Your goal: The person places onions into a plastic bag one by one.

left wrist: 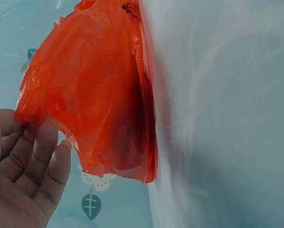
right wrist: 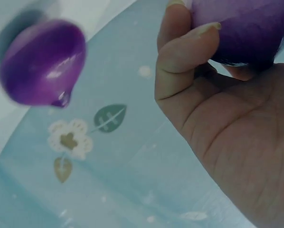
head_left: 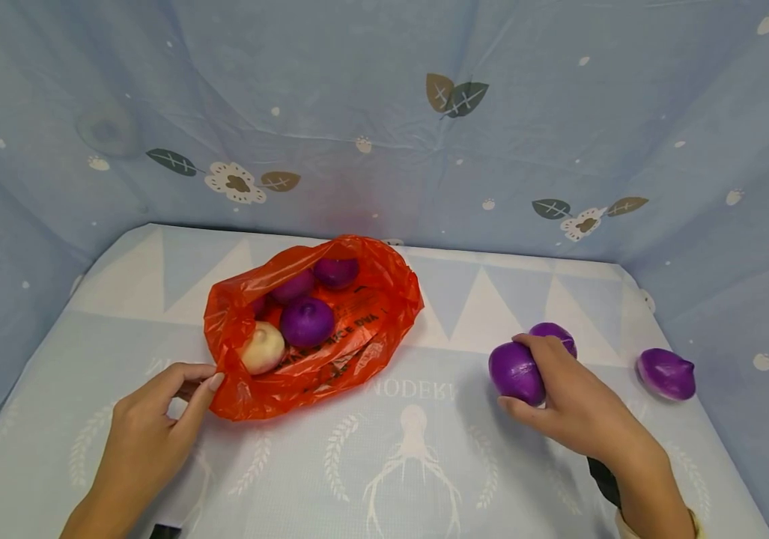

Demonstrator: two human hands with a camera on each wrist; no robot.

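A red plastic bag (head_left: 384,329) lies with its mouth open on the table, several purple onions (head_left: 307,322) and a pale onion (head_left: 263,349) inside. My left hand (head_left: 155,427) pinches the bag's near left rim between thumb and fingers; the left wrist view shows the film (left wrist: 85,95) drawn out from those fingertips. To the right of the bag, my right hand (head_left: 576,404) grips a purple onion (head_left: 516,373), also seen in the right wrist view as a dark round onion (right wrist: 246,33) against the fingers. A second purple onion (head_left: 555,335) shows just behind that hand, partly hidden.
Another purple onion (head_left: 666,373) lies near the table's right edge, beyond my right hand. The table (head_left: 411,479) has a pale printed cover with triangles and antlers. Blue patterned cloth (head_left: 371,112) hangs behind it and at both sides.
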